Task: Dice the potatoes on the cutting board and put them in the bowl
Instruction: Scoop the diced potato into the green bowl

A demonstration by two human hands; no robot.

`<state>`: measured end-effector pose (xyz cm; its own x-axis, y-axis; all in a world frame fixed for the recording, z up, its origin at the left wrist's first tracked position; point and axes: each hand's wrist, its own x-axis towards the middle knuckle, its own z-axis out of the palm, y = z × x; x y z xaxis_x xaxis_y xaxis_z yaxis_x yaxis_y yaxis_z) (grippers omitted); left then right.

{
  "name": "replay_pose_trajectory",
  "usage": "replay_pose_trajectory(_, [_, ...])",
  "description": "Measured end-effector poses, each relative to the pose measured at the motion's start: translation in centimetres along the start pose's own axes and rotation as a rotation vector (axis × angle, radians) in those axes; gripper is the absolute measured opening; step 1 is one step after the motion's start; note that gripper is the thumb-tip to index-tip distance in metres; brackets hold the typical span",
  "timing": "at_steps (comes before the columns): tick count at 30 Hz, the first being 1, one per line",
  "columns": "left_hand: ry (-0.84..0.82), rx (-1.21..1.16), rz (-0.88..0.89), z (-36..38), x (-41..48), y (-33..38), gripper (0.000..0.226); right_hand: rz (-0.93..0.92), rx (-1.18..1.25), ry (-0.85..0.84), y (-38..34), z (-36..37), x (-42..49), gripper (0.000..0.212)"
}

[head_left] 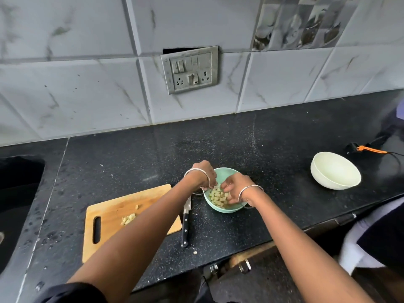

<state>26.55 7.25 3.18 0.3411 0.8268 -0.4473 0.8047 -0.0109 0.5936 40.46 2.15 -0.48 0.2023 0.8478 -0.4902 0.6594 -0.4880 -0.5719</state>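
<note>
Grey marbled tile wall along the far side, and below it the black speckled bench running the full width. A dark sink sits sunk into it at the far left.

Biggest thing on the bench is the wooden cutting board, near left, with its handle slot towards the left. The person's left forearm reaches across its right corner and hides that part. A grimy switch plate hangs on the wall, straight beyond the action. Off to the right, well apart, a white bowl stands tilted, and past it lies a small black thing with an orange cord.

Centre stage is the green bowl, just right of the board. A black-handled knife lies flat on the bench between board and bowl, blade pointing away, its tip tucked under the left wrist.

Both hands are over the bowl now, a bangle on each wrist. The left hand is at the left rim with its fingers bent downward. The right hand comes in from the right with its fingers curled among the pieces. Whether either one actually pinches any potato, I can't tell; the fingertips are hidden.

A heap of diced potato shows in the bowl between the hands. A small cluster of dice lies on the board, with one loose cube just beyond it. A stray crumb sits on the bench near the knife handle's end.
</note>
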Motion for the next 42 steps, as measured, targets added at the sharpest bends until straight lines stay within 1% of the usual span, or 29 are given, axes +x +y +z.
replay_pose_trajectory(2, [0.023, -0.154, 0.004, -0.3, -0.5, -0.3, 0.020, 0.000, -0.091, 0.158, -0.4, -1.3, 0.0, 0.023])
replay_pose_trajectory(3, [0.059, -0.203, 0.023, -0.3, -0.8, -0.5, 0.018, -0.005, -0.097, 0.232, -0.7, -1.9, -0.3, 0.022])
replay_pose_trajectory(6, [0.090, -0.294, 0.051, 0.3, -1.4, -0.4, 0.016, -0.044, -0.106, 0.372, -1.2, -2.7, -1.0, 0.017])
replay_pose_trajectory(8, [0.047, -0.369, 0.071, 0.8, -1.8, -0.2, 0.017, -0.056, -0.110, 0.382, -1.2, -2.6, -1.2, 0.014])
replay_pose_trajectory(11, [0.008, -0.356, 0.113, 1.6, -1.8, -0.1, 0.037, -0.067, -0.107, 0.377, -0.8, -2.3, -1.7, 0.020])
replay_pose_trajectory(13, [0.026, -0.334, 0.122, 1.9, -1.7, -0.1, 0.044, -0.074, -0.096, 0.389, -0.3, -2.1, -2.0, 0.024])
replay_pose_trajectory(17, [0.019, -0.407, 0.096, 2.0, -1.7, -0.3, 0.033, -0.098, -0.006, 0.413, 0.6, -2.0, -2.8, 0.029])
replay_pose_trajectory(20, [0.040, -0.411, 0.088, 2.1, -2.0, -0.5, 0.032, -0.110, 0.063, 0.453, 0.9, -2.2, -3.1, 0.035])
replay_pose_trajectory(24, [0.172, -0.423, 0.117, 1.7, -2.4, -1.4, 0.035, -0.189, 0.135, 0.491, 1.1, -2.0, -3.9, 0.027])
replay_pose_trajectory(27, [0.279, -0.470, 0.127, 0.5, -3.4, -3.5, 0.026, -0.294, 0.121, 0.463, 0.0, -0.7, -4.7, 0.020])
replay_pose_trajectory(30, [0.316, -0.484, 0.075, -1.0, -5.3, -6.8, 0.018, -0.441, 0.059, 0.407, -2.2, 1.8, -5.6, 0.019])
replay_pose_trajectory(32, [0.339, -0.501, 0.016, -2.3, -7.3, -9.7, 0.022, -0.549, 0.071, 0.316, -4.2, 4.0, -5.8, 0.016])
replay_pose_trajectory(35, [0.422, -0.511, -0.081, -4.0, -10.0, -13.7, 0.028, -0.613, 0.085, 0.144, -6.3, 6.8, -6.0, 0.010])
replay_pose_trajectory(38, [0.492, -0.388, -0.232, -5.6, -12.8, -18.5, 0.043, -0.611, 0.031, -0.043, -7.8, 10.0, -5.2, 0.024])
replay_pose_trajectory(39, [0.486, -0.323, -0.286, -6.0, -13.6, -19.9, 0.048, -0.609, 0.001, -0.058, -8.1, 10.9, -4.8, 0.028])
replay_pose_trajectory(42, [0.452, -0.185, -0.414, -6.1, -15.8, -23.0, 0.056, -0.613, -0.143, -0.011, -9.5, 13.1, -3.4, 0.030])
